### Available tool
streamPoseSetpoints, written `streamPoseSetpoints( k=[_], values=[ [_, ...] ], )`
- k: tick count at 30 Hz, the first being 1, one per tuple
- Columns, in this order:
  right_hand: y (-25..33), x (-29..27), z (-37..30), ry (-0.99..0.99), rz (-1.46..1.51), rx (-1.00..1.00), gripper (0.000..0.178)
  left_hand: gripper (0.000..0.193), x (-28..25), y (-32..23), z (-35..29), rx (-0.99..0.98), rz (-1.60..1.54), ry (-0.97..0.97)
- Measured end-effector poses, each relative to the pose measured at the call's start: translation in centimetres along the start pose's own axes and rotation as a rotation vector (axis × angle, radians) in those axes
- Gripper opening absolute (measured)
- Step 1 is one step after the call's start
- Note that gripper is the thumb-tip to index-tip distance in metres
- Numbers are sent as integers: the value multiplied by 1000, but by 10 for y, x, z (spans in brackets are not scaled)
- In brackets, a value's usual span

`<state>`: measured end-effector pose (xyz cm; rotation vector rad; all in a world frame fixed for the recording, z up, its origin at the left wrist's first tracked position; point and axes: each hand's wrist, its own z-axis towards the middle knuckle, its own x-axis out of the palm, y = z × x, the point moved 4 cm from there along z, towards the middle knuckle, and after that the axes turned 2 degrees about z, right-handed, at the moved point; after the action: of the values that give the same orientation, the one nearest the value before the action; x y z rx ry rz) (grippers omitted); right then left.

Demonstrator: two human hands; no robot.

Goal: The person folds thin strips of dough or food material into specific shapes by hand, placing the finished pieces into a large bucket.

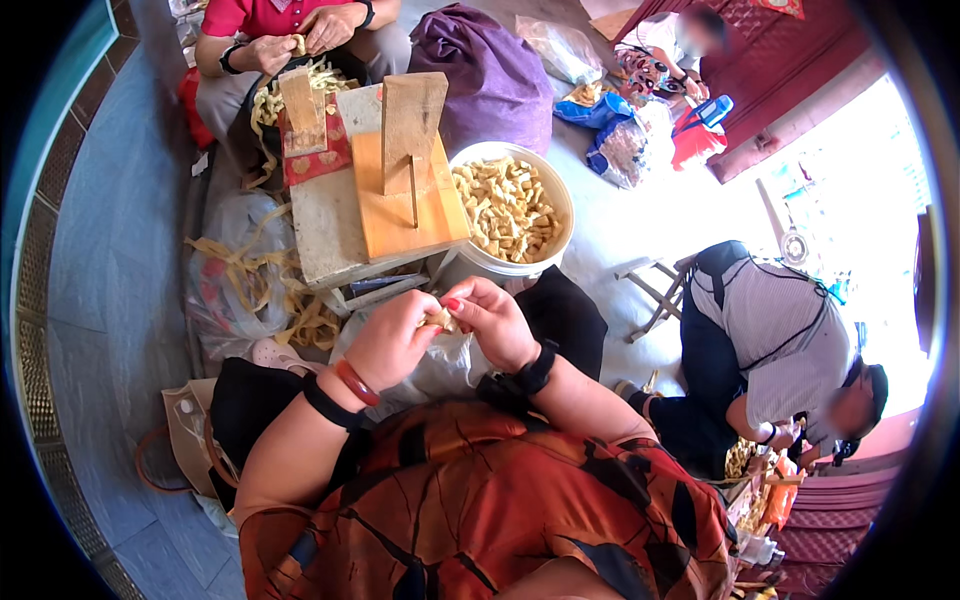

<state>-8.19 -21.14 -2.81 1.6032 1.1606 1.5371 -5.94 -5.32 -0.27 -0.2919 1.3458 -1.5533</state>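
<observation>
Both hands, left hand (pixel 392 340) and right hand (pixel 497 322), pinch closed on one small pale piece (pixel 438 320), probably folded dough; it could slip onto her lap, short of the white bucket (pixel 560 205).

Grey tiled floor (pixel 110 300), low wooden bench (pixel 330 235), white bucket (pixel 560 210), purple sack (pixel 490 70), folding stool (pixel 655 285)

piece (pixel 438 320): small, pale tan, mostly hidden by fingers; exact shape could not be told
state: pinched between the fingertips of the left hand (pixel 392 340) and the right hand (pixel 495 322)
place: held up just this side of the bucket (pixel 560 205), below its rim
</observation>
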Motion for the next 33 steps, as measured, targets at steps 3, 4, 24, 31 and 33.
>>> streamPoseSetpoints(
  k=[3,4,24,31,33],
  values=[
    [-9,-3,8,132,195,139,7,41,1,-12,-2,237,316,-88],
    [-9,-2,9,159,206,165,7,41,1,-13,-2,248,346,-98],
    [14,11,-9,33,-781,-319,11,13,6,27,-13,-167,-473,-105],
    [4,11,-8,122,-677,-85,16,14,1,16,-13,-52,-49,-179],
    [-2,11,-8,135,-545,8,21,15,6,22,-15,-64,-103,-211]
  ],
)
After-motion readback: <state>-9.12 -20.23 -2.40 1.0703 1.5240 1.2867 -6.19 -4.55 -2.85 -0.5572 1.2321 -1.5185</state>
